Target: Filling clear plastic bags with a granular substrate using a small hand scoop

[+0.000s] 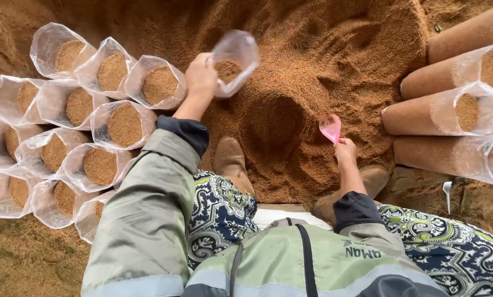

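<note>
Knees in patterned cloth (pixel 219 212) framed the heap (pixel 323 60). Left hand (pixel 200 77) gripped a part-filled bag (pixel 232 60) by its rim, mouth up to catch grain, over the heap's left edge; right hand (pixel 345 151) pinched a pink scoop (pixel 330 130) near a scooped hollow. Filled bags (pixel 100 118) stood upright left.

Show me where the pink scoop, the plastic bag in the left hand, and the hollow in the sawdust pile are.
pink scoop (pixel 330 130), head view, on its bowl.
plastic bag (pixel 236 55), head view, on its clear upper wall.
hollow (pixel 274 121), head view, on its dark centre.
</note>
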